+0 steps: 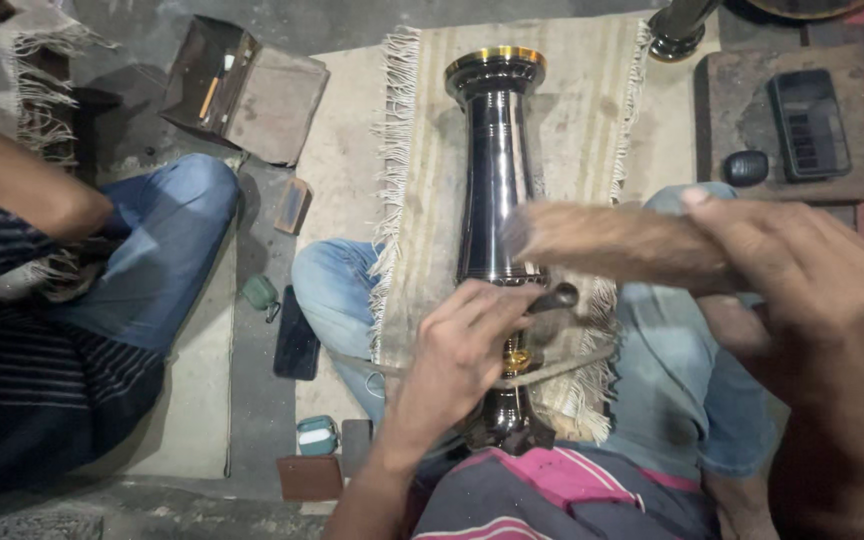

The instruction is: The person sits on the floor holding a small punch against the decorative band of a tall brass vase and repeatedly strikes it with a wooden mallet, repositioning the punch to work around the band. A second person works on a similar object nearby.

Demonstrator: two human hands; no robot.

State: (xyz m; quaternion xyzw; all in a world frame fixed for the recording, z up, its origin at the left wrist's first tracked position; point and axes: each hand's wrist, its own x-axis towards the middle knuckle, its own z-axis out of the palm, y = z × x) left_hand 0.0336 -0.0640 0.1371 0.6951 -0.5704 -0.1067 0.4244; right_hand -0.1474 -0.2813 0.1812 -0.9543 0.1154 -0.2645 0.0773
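A tall dark polished metal vase [495,170] with a gold rim lies lengthwise over a fringed beige mat [572,120], its narrow end in my lap. My left hand [462,345] is shut on a small dark-tipped tool [552,298] pressed against the vase's lower body near a brass band. My right hand [802,265] is raised above the vase and shut on a thick wooden mallet [612,245], blurred by motion. A cord [572,365] runs across the vase's neck.
Another person in jeans and a dark striped shirt [42,330] sits at the left. An open wooden box [242,90] lies at the back left. A phone [297,335], small cases [317,435] and a block [294,205] lie on the floor. A dark tray [807,125] is at the right.
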